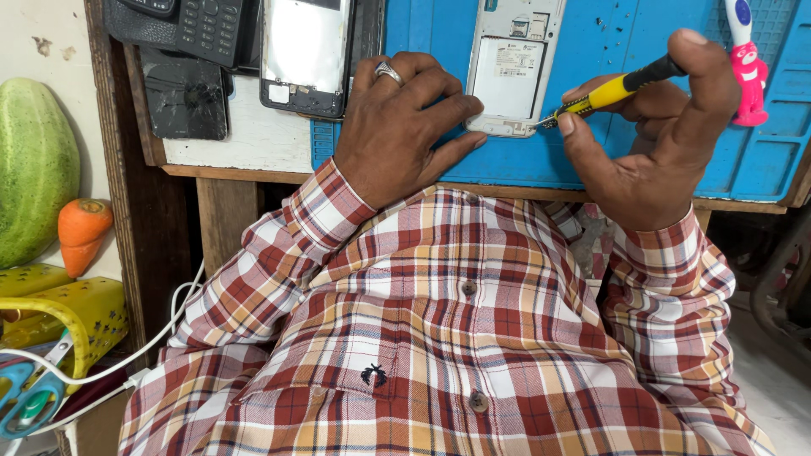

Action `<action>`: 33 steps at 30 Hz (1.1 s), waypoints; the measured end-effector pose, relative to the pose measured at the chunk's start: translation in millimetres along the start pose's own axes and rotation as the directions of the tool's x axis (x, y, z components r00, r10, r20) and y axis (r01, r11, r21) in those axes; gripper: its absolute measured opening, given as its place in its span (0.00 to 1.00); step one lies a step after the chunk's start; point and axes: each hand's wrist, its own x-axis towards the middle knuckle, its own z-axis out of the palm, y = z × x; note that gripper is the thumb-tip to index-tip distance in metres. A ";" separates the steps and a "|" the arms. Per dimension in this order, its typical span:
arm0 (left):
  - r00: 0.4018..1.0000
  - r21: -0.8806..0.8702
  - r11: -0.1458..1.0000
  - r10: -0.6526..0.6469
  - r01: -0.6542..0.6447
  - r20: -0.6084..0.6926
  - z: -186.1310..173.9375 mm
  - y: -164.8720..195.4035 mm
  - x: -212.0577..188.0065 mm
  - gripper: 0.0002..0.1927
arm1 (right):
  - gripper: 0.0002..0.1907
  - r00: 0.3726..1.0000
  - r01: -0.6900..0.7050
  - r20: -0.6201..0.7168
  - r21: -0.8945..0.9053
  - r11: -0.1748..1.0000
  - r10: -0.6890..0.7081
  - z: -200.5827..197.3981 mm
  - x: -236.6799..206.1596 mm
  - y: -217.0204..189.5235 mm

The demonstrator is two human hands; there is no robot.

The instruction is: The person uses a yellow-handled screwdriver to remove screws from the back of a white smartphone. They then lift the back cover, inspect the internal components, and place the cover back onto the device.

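Observation:
An opened white phone lies back-up on a blue work mat, its inner parts and battery showing. My left hand, a ring on one finger, presses down on the phone's lower left corner. My right hand grips a yellow-and-black screwdriver, whose tip touches the phone's lower right corner. Both arms wear a red, white and tan checked shirt.
A second opened phone, a cracked dark phone and a black keypad phone lie at the left of the wooden bench. A pink-handled toothbrush rests on the mat. Green and orange vegetable shapes, yellow plastic and white cables sit lower left.

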 end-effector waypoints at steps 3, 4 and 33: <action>1.000 0.010 1.000 -0.003 0.003 0.003 0.0 0.9 0.1 0.15 | 0.48 0.998 -0.059 0.016 0.085 0.995 0.058 -0.5 -3.7 3.4; 1.000 0.014 1.000 -0.004 0.004 0.006 0.2 1.2 0.2 0.15 | 0.48 0.997 -0.077 0.021 0.121 0.990 0.075 -1.2 -5.3 5.1; 1.000 0.019 1.000 0.009 -0.008 -0.010 1.2 1.5 0.4 0.14 | 0.49 0.998 -0.068 0.008 0.117 0.991 0.068 -3.6 -7.9 10.7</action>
